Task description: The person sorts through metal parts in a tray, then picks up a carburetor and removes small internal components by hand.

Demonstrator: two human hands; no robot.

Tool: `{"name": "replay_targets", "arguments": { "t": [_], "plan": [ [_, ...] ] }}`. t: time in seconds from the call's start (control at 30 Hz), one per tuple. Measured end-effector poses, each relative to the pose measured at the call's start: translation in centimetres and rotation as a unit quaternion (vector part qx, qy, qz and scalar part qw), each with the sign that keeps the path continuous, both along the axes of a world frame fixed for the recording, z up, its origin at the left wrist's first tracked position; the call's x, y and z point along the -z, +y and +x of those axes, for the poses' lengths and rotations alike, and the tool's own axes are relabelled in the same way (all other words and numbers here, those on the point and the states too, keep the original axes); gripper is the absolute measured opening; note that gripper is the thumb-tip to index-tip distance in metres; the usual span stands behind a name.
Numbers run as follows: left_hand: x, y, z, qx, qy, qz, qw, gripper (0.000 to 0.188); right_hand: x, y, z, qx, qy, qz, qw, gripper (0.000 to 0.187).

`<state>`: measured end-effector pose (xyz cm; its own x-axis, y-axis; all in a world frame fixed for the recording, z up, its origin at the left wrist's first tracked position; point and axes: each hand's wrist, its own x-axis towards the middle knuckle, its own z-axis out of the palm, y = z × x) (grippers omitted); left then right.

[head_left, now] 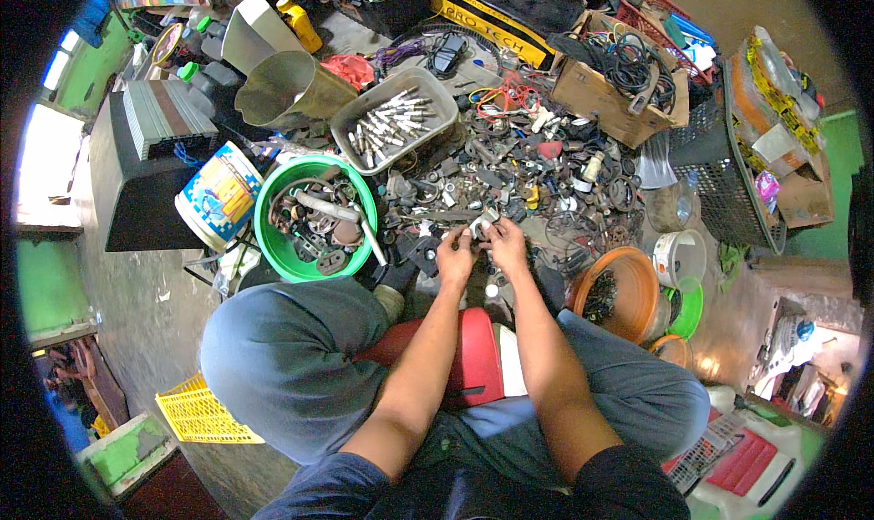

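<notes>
In front of my crossed legs, both hands meet over a pile of small loose parts. My left hand [456,258] pinches one side of a small grey metal part [482,224], and my right hand [505,246] grips it from the other side. The fingertips partly cover it, so its exact kind cannot be made out. Beneath and beyond the hands spreads the heap of used metal, rubber and plastic pieces [546,185]. A little white round piece [492,290] lies between my forearms.
Left of the hands stands a green basin [264,238] of hoses and parts; beyond it, a grey tray [444,110] of spark plugs. Orange bowl [642,279], white bucket [696,247] and black crate [733,183] flank the right. A cardboard box [592,101] of cables stands behind the heap.
</notes>
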<state>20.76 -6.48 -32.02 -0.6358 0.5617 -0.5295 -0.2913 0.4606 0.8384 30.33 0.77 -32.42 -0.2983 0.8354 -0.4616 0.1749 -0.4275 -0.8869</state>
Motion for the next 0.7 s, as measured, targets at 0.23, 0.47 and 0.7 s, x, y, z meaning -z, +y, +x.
{"name": "replay_targets", "arguments": {
  "t": [0.23,0.47,0.7],
  "plan": [
    [-1.7,0.3,-0.1,0.015,-0.035,0.033,0.999,0.037,-0.9,0.7,0.0,0.005,0.046,-0.016,0.999,0.020],
    [-2.6,0.5,0.1,0.015,-0.085,0.070,0.994,0.036,-1.8,1.5,0.4,0.053,0.035,-0.011,0.998,0.020],
    [-0.3,0.5,0.1,0.005,-0.119,0.094,0.988,0.035,-3.0,2.6,0.7,-0.033,-0.029,0.034,0.998,0.025]
  ]
}}
